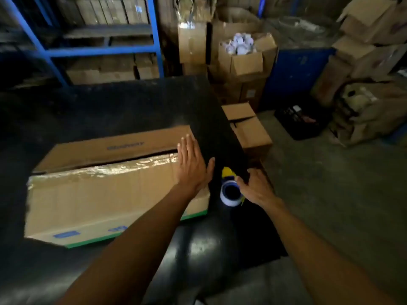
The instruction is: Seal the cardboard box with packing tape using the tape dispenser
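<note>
A long cardboard box [92,194] lies on the black table [123,106], its top flaps meeting at a seam. Shiny clear tape [132,165] runs along that seam, and a dark gap shows beside it. My left hand [192,164] rests flat, fingers spread, on the box's right end. Just right of the box stands the tape dispenser [230,188], yellow-bodied with a blue-cored roll of clear tape. My right hand [255,188] wraps around the dispenser from its right side, hiding its handle.
A smaller cardboard box [248,126] sits on the floor past the table's right edge. Behind it stand stacked cartons [240,56], a blue rack [99,49] with boxes, a black crate [301,122] and a sack pile [370,111].
</note>
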`<state>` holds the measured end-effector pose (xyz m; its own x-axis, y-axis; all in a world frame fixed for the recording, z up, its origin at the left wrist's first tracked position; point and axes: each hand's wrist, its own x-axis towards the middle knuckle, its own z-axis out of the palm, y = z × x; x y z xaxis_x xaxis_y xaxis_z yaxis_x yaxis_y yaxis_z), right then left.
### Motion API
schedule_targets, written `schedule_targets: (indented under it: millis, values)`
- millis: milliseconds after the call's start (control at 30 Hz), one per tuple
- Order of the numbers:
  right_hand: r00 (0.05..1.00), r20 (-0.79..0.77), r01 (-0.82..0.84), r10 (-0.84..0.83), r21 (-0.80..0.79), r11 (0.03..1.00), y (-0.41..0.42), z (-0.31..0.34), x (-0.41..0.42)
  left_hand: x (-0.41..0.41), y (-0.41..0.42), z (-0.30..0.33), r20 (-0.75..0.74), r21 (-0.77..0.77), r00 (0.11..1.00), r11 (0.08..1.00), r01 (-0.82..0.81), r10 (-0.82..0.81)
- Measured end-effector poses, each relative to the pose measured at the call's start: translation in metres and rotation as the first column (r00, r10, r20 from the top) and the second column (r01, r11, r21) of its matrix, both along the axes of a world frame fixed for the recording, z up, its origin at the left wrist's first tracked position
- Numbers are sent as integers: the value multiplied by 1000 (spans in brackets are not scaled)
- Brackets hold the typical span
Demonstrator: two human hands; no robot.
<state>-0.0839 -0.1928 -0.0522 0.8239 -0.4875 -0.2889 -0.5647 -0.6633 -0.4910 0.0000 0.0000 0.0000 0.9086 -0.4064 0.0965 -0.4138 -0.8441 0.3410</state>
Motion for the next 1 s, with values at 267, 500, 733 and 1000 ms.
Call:
schedule_targets:
  millis: [267,500,733,1000]
  values:
    - [991,-134,20,-13,49,999,8,-58,3,6,-1,-33,33,-7,999,1000,-21,22]
    - [939,-181,333,-293,696,636,19,-36,4,4,3,-23,-61,-85,997,995,-44,39]
    - [878,-63,146,-474,979,139,20,43,24,10,23,21,-371,-479,927,866,-143,-52]
    - [850,523,-309,-62,589,747,74,162,37,6,75,82,-577,-768,815,367,-524,-43]
